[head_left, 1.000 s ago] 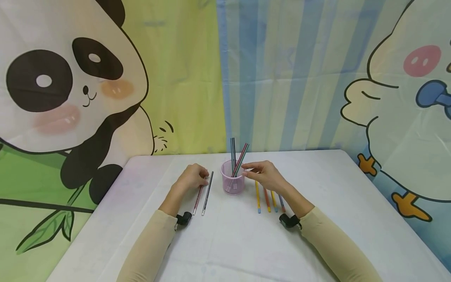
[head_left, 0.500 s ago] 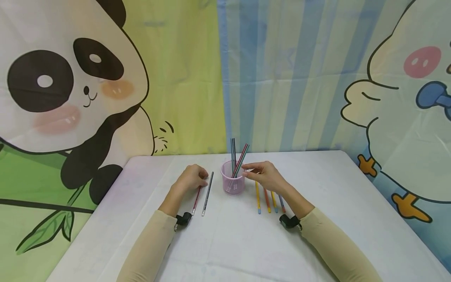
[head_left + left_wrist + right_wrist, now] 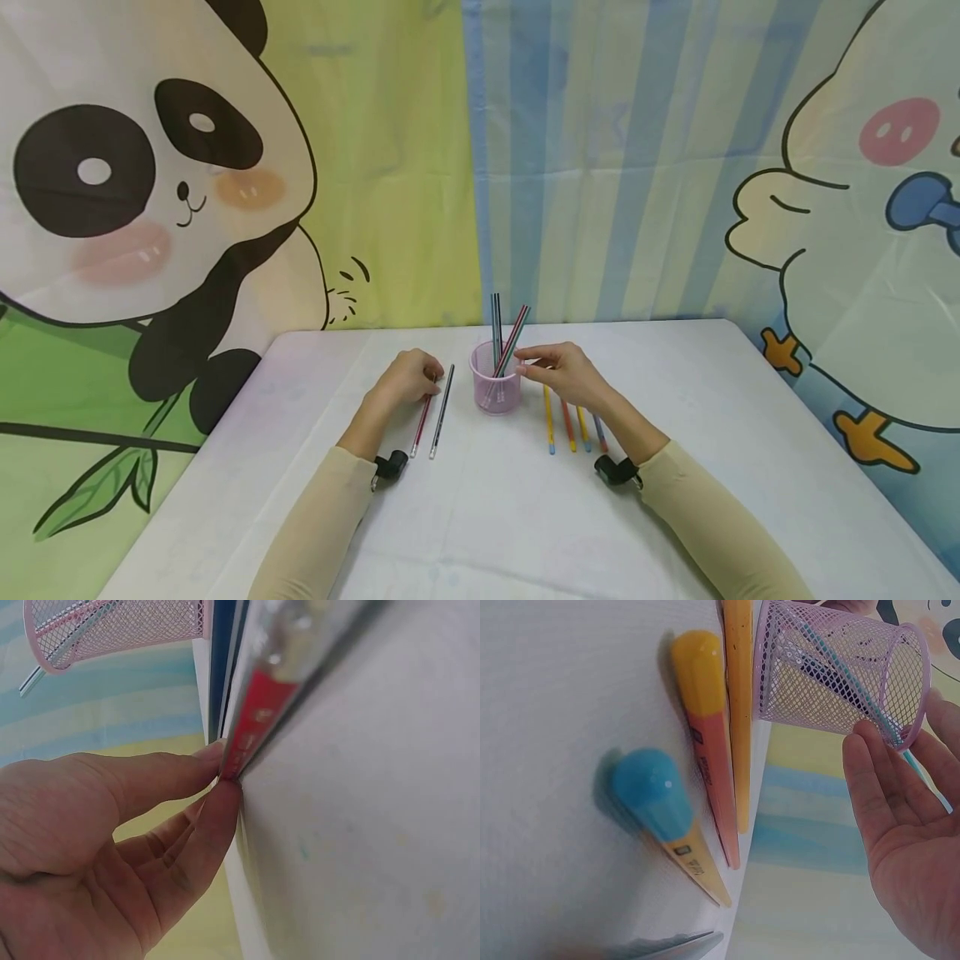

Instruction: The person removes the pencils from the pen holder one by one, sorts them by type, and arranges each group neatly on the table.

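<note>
Pink mesh forms the wall of a pencil cup point(image 3: 497, 398), stood upright on a white tabletop point(image 3: 480, 517) before a cartoon backdrop point(image 3: 390, 167). Its rim is held on one side by the person's right hand point(image 3: 566, 372), with fingers and thumb set narrowly about it; how firmly cannot be told. A red pencil point(image 3: 422, 425), lying on the table to the cup's left, is pinched between the thumb and fingertips of the left hand point(image 3: 407, 377). It could be let slip or rolled aside if the thin shaft were pinched too lightly, since only a small part of it is covered by the fingertips. The dark pencil point(image 3: 442, 412) just beside it could be knocked, because it is laid between the pinched one and the cup. The cup itself could be tipped if its rim were pulled or pressed unevenly, its top being weighted by tall leaning pencils point(image 3: 513, 331). By these same pencils, part of the cup's mouth is taken up. To the right, four pencils with rounded coloured ends point(image 3: 567, 423) are laid in a loose row, partly hidden in the head view by the right hand; they could be brushed by that wrist, on which a small black camera point(image 3: 617, 469) is worn
</note>
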Motion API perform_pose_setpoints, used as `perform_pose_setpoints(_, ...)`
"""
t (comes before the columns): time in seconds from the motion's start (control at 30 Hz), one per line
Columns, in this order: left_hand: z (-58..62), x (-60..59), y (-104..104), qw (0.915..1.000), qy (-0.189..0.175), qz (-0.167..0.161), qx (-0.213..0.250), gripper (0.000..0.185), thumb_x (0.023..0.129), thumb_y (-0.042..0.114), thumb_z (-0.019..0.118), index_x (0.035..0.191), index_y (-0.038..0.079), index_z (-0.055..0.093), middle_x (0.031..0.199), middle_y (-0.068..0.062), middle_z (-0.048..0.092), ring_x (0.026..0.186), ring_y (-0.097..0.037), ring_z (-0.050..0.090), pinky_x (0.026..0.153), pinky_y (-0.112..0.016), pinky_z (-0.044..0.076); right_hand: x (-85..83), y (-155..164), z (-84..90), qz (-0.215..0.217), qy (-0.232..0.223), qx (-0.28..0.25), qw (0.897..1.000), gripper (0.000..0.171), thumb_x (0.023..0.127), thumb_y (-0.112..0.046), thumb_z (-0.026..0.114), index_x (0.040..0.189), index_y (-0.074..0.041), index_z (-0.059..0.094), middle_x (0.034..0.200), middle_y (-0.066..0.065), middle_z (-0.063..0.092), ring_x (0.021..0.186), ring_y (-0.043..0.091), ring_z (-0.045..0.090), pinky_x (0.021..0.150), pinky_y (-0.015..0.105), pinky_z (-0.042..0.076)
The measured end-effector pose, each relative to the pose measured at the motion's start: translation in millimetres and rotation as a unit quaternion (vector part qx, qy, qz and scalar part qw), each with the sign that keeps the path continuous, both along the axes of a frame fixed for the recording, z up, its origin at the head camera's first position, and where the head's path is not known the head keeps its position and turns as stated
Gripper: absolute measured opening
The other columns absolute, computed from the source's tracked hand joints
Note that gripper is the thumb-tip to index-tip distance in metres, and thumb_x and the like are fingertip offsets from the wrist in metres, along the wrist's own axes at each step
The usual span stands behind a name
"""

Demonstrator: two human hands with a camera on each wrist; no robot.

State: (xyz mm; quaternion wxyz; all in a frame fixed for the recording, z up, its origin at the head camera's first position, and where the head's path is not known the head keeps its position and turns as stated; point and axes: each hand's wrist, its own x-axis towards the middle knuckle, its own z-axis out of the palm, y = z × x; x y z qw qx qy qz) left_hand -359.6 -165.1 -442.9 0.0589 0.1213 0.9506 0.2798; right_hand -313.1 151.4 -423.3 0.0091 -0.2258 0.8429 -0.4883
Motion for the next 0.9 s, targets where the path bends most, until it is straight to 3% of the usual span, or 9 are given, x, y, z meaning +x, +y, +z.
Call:
perform_pose_setpoints(0.23,1.6,0.3,0.5,0.9999,0.010,-0.004,-0.005,0.026,0.085,0.005,0.083,0.110,0.007,0.079,0.101,-0.010,0.074,0.090,-0.022,0.064,0.083,-0.038,0.058,-0.8,0.8,-0.5,0.003,-0.002,-0.006,1.000,0.039,0.099,-0.022,0.074,0.133,-0.004,0.070,0.132,0.016,0.071,0.108,0.032,0.070,0.078,0.021,0.055)
perform_pose_setpoints(0.4,2.3,-0.3,-1.0,0.9997,0.024,0.001,-0.009,0.025,0.089,0.011,0.080,0.113,0.007,0.078,0.101,-0.010,0.072,0.089,-0.023,0.063,0.081,-0.038,0.056,0.0,0.9,0.5,0.002,-0.003,-0.008,1.000,0.040,0.100,-0.019,0.073,0.135,0.000,0.068,0.134,0.018,0.070,0.109,0.033,0.070,0.077,0.020,0.055)
perform_pose_setpoints(0.6,6.8,0.8,1.1,0.9972,0.071,0.021,0.010,0.024,0.097,0.020,0.073,0.118,0.009,0.077,0.107,-0.010,0.072,0.096,-0.026,0.066,0.084,-0.044,0.055,-0.6,0.7,1.5,0.001,0.000,-0.007,1.000,0.038,0.100,-0.018,0.073,0.134,-0.002,0.069,0.133,0.016,0.071,0.108,0.033,0.070,0.076,0.020,0.055)
perform_pose_setpoints(0.77,13.5,1.6,9.8,0.9873,0.141,0.032,0.067,0.025,0.101,0.024,0.069,0.121,0.011,0.075,0.112,-0.008,0.075,0.101,-0.025,0.071,0.084,-0.045,0.059,-1.3,0.9,-0.2,0.000,0.004,-0.004,1.000,0.038,0.099,-0.024,0.074,0.132,-0.006,0.072,0.130,0.015,0.073,0.104,0.028,0.071,0.076,0.021,0.055)
perform_pose_setpoints(0.9,24.1,7.5,22.9,0.9695,0.192,0.017,0.151,0.026,0.101,0.024,0.069,0.124,0.011,0.074,0.121,-0.008,0.071,0.104,-0.026,0.071,0.084,-0.043,0.061,-2.2,0.9,-2.8,0.005,0.005,-0.007,1.000,0.038,0.099,-0.025,0.074,0.131,-0.005,0.072,0.131,0.017,0.072,0.102,0.025,0.071,0.076,0.023,0.056)
